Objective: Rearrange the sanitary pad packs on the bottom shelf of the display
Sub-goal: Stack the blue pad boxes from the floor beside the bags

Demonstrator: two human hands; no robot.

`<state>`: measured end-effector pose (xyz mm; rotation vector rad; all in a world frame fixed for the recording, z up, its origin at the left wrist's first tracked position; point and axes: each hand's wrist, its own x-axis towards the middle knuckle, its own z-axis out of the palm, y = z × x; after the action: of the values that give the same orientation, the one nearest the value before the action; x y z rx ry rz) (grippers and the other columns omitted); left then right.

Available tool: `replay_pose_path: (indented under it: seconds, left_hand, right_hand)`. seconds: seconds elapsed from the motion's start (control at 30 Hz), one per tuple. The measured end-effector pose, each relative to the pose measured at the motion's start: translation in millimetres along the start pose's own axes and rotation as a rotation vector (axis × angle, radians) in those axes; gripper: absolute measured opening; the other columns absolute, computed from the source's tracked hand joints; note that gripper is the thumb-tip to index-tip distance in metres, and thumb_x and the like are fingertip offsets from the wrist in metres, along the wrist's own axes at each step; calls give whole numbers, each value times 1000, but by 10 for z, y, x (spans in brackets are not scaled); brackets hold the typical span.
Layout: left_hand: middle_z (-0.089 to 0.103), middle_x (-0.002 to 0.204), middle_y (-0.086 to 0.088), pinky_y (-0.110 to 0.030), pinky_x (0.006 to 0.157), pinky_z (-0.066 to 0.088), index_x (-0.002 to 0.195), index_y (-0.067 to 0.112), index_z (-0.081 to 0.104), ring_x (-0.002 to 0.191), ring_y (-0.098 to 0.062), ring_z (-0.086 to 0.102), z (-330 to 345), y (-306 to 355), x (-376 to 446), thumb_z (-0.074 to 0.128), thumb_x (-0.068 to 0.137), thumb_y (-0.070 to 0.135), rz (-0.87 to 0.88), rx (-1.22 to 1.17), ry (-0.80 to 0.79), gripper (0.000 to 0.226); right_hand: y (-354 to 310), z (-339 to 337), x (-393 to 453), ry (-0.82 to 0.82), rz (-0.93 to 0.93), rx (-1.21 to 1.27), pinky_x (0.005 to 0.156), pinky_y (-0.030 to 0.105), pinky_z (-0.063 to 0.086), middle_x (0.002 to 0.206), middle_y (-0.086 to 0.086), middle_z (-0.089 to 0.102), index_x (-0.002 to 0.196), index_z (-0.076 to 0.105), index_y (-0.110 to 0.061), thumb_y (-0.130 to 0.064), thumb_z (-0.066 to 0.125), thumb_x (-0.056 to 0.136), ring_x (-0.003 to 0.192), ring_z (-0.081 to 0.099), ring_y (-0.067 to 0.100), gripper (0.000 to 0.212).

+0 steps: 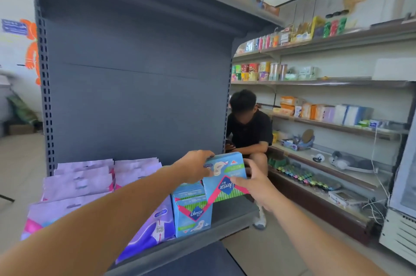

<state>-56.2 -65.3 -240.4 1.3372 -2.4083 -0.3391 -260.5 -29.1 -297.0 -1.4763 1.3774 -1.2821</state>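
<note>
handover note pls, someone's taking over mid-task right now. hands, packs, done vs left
Left hand grips the top left of a blue Libresse pack; right hand holds its lower right. The pack is upside down, above the bare right end of the bottom shelf.
Done: blue upright packs stand mid-shelf; purple packs fill the left.
Left: turn the held pack upright and set it beside the blue ones.

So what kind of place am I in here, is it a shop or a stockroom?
Most likely a small shop. A grey retail display rack holds rows of sanitary pad packs, open wall shelves carry cups and boxed goods facing outward, and a white chiller cabinet stands at the right edge.
</note>
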Motion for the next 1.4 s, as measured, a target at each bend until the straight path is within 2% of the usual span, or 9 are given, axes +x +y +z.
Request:
replay_pose_path:
  seconds: [0.07, 0.2, 0.33, 0.43, 0.53, 0.67, 0.9, 1.2, 1.4]
  left_hand:
    - [57, 122, -7, -35, 87, 50, 133, 18, 47, 109, -25, 58, -39, -19, 207, 57, 94, 27, 2, 133, 16, 41]
    - [55, 122, -9, -38, 85, 52, 130, 15, 42, 106, -26, 58, -140, -73, 637, 54, 94, 19, -10, 302, 14, 39]
    - [55, 124, -8, -37, 82, 55, 137, 17, 36, 105, -23, 59, -165, -154, 1039, 55, 96, 22, -29, 320, 44, 45]
    - [56, 124, -5, -37, 85, 56, 135, 21, 40, 105, -21, 60, -154, -292, 1363, 57, 95, 24, -17, 324, 61, 44]
    - [57, 124, -4, -37, 86, 56, 134, 23, 41, 104, -20, 60, -117, -462, 1661, 60, 93, 26, -4, 357, 49, 46]
    - [58, 121, -2, -32, 81, 57, 133, 25, 45, 103, -20, 61, 98, -741, 1989, 63, 92, 26, -35, 333, 18, 45]
    - [58, 106, -10, -33, 68, 48, 114, 16, 57, 90, -30, 61, 610, -1280, 2254, 53, 92, 19, -112, 277, 18, 23]
    - [46, 121, -12, -41, 84, 53, 125, 16, 53, 97, -34, 61, 1005, -1523, 2488, 56, 91, 17, -200, 341, -64, 34]
    - [56, 116, -11, -37, 76, 49, 117, 14, 59, 100, -33, 62, 1098, -1513, 2441, 61, 90, 21, -196, 500, -99, 28]
  right_hand:
    - [-45, 5, 228, 14, -23, -6, 78, 37, 60, 103, -1, 68, 127, 44, -18, -10, 77, 81, 88, 73, 14, 57]
    - [-178, -28, 655, 37, -59, -68, 55, 14, 51, 96, -8, 66, 123, 45, -20, -11, 73, 86, 72, 69, -2, 48]
    - [-251, -128, 1108, 16, -91, -130, 55, 11, 49, 100, -9, 65, 127, 42, -22, -15, 73, 86, 81, 67, 1, 52]
    - [-165, -146, 1441, 15, -86, -112, 64, 17, 56, 104, -9, 65, 128, 41, -26, -18, 75, 84, 87, 69, 5, 57]
    - [75, -121, 1772, 7, -57, -39, 83, 37, 60, 111, -1, 68, 131, 41, -24, -17, 78, 81, 94, 71, 13, 63]
    - [443, 23, 2135, -15, -13, 15, 74, 27, 60, 110, -2, 69, 127, 43, -25, -15, 77, 82, 90, 73, 12, 57]
    - [1145, 291, 2614, -81, 44, -63, 85, 41, 59, 115, -2, 66, 119, 44, -33, -16, 77, 82, 101, 69, 14, 52]
    - [1650, 413, 2874, -133, 103, -124, 83, 31, 59, 114, -4, 64, 120, 43, -30, -13, 74, 85, 101, 66, 10, 50]
    - [1865, 469, 2911, -175, 88, -204, 92, 38, 55, 118, -1, 64, 124, 40, -29, -11, 75, 82, 105, 65, 11, 58]
